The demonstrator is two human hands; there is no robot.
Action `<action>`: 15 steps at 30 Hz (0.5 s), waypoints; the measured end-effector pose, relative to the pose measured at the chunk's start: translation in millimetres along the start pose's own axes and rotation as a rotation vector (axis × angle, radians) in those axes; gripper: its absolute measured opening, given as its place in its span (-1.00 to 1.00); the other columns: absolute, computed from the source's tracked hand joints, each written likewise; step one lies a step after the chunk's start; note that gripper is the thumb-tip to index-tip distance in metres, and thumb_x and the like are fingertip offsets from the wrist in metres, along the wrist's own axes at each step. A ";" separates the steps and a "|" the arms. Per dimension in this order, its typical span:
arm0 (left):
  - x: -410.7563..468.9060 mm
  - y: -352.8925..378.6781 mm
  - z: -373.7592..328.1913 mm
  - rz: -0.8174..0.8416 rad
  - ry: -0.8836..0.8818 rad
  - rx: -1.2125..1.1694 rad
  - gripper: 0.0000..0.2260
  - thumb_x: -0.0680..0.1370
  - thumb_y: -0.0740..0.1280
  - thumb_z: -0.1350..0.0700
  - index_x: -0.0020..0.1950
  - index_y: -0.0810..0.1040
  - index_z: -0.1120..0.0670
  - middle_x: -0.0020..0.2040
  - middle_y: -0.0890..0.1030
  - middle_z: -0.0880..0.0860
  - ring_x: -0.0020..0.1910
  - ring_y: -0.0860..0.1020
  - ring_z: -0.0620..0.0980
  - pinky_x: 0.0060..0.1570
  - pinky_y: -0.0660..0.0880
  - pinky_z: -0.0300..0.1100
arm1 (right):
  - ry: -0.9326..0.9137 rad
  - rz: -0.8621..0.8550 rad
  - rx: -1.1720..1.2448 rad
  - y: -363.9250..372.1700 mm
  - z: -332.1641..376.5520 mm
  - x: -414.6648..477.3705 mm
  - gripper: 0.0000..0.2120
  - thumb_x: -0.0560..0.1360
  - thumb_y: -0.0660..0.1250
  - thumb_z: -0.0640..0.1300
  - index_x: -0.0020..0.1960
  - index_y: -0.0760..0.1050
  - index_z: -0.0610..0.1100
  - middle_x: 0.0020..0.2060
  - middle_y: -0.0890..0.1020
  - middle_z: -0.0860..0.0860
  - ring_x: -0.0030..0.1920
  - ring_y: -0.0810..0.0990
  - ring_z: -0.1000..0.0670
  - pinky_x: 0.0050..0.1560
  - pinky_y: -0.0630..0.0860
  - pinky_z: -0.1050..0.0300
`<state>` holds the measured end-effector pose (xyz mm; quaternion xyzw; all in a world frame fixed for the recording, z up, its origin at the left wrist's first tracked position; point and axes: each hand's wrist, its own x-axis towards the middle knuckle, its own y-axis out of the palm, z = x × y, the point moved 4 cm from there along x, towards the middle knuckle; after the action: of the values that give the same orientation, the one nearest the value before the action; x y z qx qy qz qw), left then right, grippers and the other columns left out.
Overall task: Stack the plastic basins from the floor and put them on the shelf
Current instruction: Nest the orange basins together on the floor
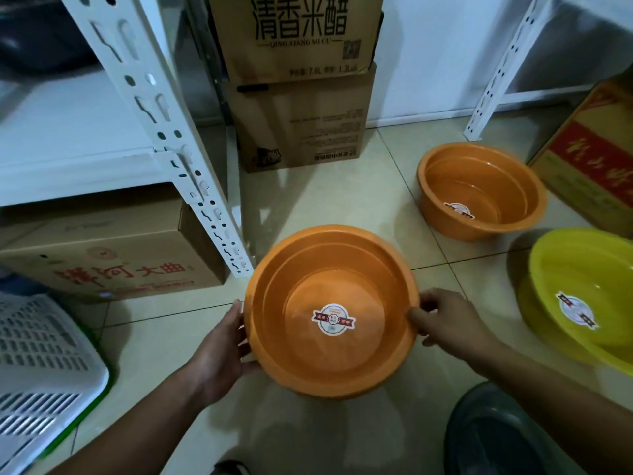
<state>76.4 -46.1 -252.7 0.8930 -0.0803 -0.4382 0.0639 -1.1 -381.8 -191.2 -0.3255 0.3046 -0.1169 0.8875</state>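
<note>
Left hand [224, 351] and right hand [442, 323] clasp opposite rims of near orange basin [330, 310], mouth up, above floor [191, 337] beside shelf [68, 132]; second orange basin [479, 190] ahead-right, nearer right hand; yellow basin [582, 296] right; smooth round glossy plastic, nestable.

I kneel on pale glossy floor tiles [342, 214], white wall [445, 46] ahead, cardboard boxes [298, 80] stacked against it between two white metal racks [164, 108]
</note>
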 end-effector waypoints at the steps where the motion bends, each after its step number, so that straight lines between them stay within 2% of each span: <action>1: -0.8 0.8 -0.4 0.000 0.026 0.057 -0.54 0.61 0.22 -0.24 0.36 0.58 0.01 0.28 0.66 0.15 0.26 0.62 0.21 0.13 0.58 0.29 | -0.022 -0.017 -0.115 4.3 -3.6 2.7 -0.68 0.55 0.39 0.00 0.25 0.51 -0.10 0.11 0.65 -0.09 -0.04 0.69 -0.02 -0.10 0.65 0.07; 2: -1.1 1.0 -0.6 0.005 0.047 0.099 -0.59 0.61 0.27 -0.16 0.38 0.56 0.01 0.28 0.67 0.14 0.25 0.62 0.21 0.11 0.60 0.27 | -0.028 -0.027 -0.215 8.1 -10.0 6.4 -0.49 0.53 0.40 0.08 0.42 0.42 -0.07 0.24 0.58 -0.10 0.07 0.66 -0.05 0.02 0.63 0.02; 3: -0.6 0.7 -0.3 0.007 0.060 0.124 -0.61 0.62 0.29 -0.08 0.40 0.53 0.02 0.28 0.67 0.13 0.26 0.62 0.20 0.09 0.61 0.25 | -0.030 -0.016 -0.296 11.2 -16.4 9.8 -0.37 0.53 0.38 0.15 0.51 0.34 -0.05 0.32 0.52 -0.12 0.17 0.62 -0.08 0.13 0.59 -0.03; 5: -0.3 0.1 -0.9 0.004 0.082 0.148 -0.63 0.63 0.31 0.01 0.43 0.49 0.04 0.28 0.67 0.11 0.26 0.61 0.20 0.07 0.62 0.24 | -0.063 0.047 -0.334 16.9 -25.2 15.8 -0.37 0.55 0.32 0.20 0.53 0.32 -0.03 0.31 0.54 -0.10 0.22 0.58 -0.07 0.22 0.56 -0.07; 9: 3.2 -1.1 -0.2 -0.008 0.125 0.213 -0.62 0.64 0.29 0.05 0.47 0.48 0.01 0.32 0.64 0.11 0.29 0.60 0.21 0.10 0.60 0.28 | -0.012 0.184 -0.049 18.8 -29.3 19.3 -0.45 0.60 0.30 0.11 0.52 0.34 -0.06 0.05 0.64 -0.01 -0.01 0.67 0.01 0.01 0.65 0.04; 12: 4.6 1.4 -1.8 -0.034 0.128 0.235 -0.60 0.64 0.29 0.02 0.48 0.46 0.00 0.34 0.62 0.11 0.29 0.59 0.22 0.12 0.58 0.30 | 0.095 0.136 0.169 6.2 -33.4 29.2 -0.37 0.59 0.33 0.08 0.58 0.26 -0.11 0.15 0.61 -0.08 0.01 0.67 -0.03 -0.09 0.61 0.12; 15: 7.5 4.6 -2.6 -0.048 0.115 0.237 -0.62 0.63 0.29 0.03 0.46 0.47 0.01 0.32 0.63 0.11 0.26 0.60 0.22 0.12 0.58 0.30 | 0.187 0.043 0.438 -15.4 -37.8 46.8 -0.42 0.60 0.34 0.01 0.54 0.33 -0.19 0.14 0.60 -0.13 0.04 0.66 -0.10 -0.10 0.61 0.08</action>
<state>82.7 -52.1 -256.1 0.9196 -0.1062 -0.3751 -0.0483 12.3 -431.7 -225.7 -0.1063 0.3596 -0.1909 0.9072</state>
